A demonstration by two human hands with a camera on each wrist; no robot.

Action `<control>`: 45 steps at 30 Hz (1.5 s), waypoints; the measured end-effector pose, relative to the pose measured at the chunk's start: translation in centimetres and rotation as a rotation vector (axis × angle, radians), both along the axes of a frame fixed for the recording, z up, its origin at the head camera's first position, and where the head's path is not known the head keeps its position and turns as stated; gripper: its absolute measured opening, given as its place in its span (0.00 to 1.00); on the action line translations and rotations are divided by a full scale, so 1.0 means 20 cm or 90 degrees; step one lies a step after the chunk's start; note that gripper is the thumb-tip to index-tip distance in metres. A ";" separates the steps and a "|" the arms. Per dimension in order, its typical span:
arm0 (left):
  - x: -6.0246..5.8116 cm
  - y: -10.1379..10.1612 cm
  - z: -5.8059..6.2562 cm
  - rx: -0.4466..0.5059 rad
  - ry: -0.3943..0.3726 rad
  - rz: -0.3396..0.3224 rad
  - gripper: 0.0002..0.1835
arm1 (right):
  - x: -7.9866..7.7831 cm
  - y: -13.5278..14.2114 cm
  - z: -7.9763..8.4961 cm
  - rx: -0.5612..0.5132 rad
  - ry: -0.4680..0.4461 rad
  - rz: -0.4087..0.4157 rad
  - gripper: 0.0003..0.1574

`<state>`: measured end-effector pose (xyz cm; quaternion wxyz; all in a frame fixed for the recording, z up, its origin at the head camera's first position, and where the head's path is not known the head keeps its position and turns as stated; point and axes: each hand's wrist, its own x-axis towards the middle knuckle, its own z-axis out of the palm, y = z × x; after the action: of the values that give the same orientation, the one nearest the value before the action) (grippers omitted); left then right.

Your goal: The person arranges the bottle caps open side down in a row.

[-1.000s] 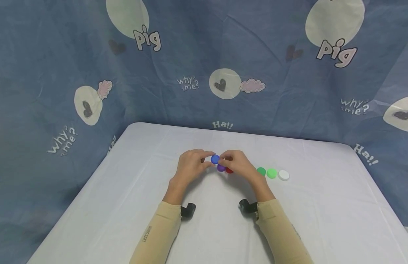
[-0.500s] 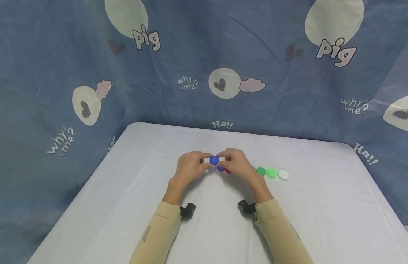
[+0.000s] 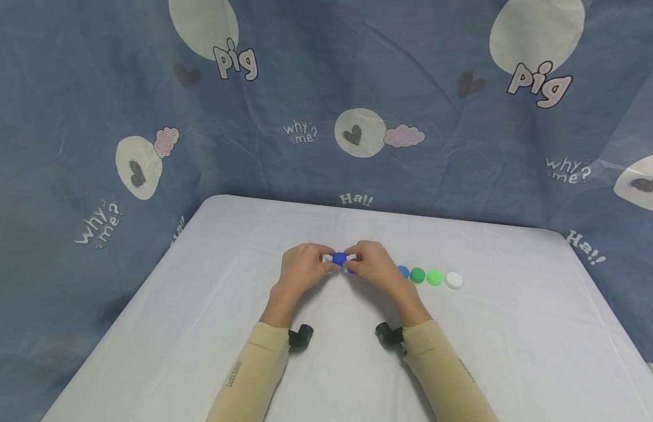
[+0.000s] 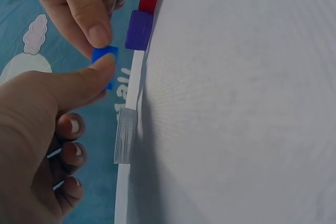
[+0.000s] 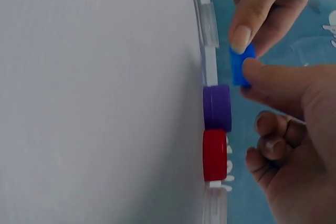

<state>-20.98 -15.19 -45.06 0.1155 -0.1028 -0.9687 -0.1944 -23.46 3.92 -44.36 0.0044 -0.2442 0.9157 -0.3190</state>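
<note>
Both hands pinch one blue bottle cap (image 3: 339,258) from opposite sides, just above the white table. My left hand (image 3: 304,264) has thumb and forefinger on its left edge; the other fingers curl loosely in the left wrist view. From the right, my right hand (image 3: 373,264) grips it with thumb and fingertips. A purple cap (image 5: 217,108) stands on the table close by, partly covered by the right hand in the head view. Beside it is a red cap (image 5: 214,155), hidden in the head view. Left of the purple cap is a clear ridged cap (image 4: 126,136).
Rightward along the white table (image 3: 326,375) runs a row of caps: a second blue one (image 3: 403,272), a dark green one (image 3: 417,275), a light green one (image 3: 434,277) and a white one (image 3: 454,280). A printed blue cloth (image 3: 305,170) hangs behind.
The held blue cap has shifted slightly left and lower, and the right hand has moved left with it. The red cap has become hidden, while the second blue cap has come into sight.
</note>
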 end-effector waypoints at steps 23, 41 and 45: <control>-0.02 0.03 -0.03 -0.064 -0.045 0.002 0.19 | 0.02 -0.04 -0.01 0.099 0.019 -0.042 0.13; 0.02 -0.23 0.00 -0.027 -0.088 0.039 0.26 | 0.01 -0.18 0.00 0.099 0.013 -0.023 0.24; 0.02 -0.23 -0.02 -0.026 -0.106 0.032 0.26 | 0.01 -0.22 -0.01 0.107 0.025 -0.015 0.22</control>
<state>-20.59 -19.71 -45.53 0.0372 -0.0639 -0.9810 -0.1792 -23.24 -0.46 -44.65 0.0031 -0.2384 0.9419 -0.2365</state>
